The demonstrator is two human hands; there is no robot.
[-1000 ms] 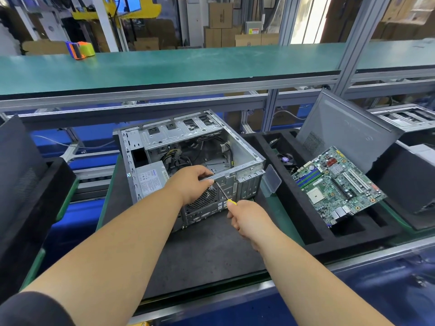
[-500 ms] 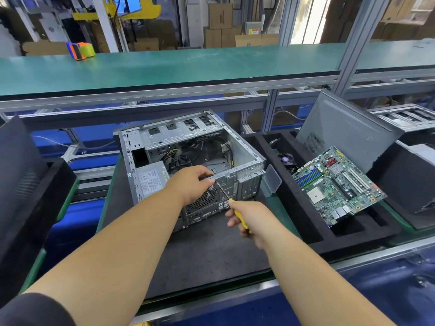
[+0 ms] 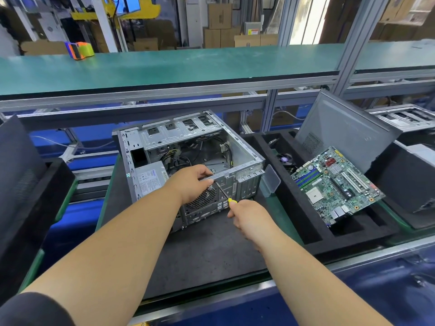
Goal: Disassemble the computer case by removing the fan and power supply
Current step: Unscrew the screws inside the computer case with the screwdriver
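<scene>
Open computer case lying on its side on the dark desk mat. Power supply sits in its near-left corner. Left hand grips the case's rear top edge, fingers curled over it, above the fan grille. Right hand (fingers closed round the yellow handle) holds a screwdriver, tip at the rear panel. Right of the case: motherboard resting in a black foam tray.

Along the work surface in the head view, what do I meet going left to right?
Black foam block → open grey metal computer case → clear plastic flap → green motherboard on the black foam tray → dark grey side panel.
</scene>
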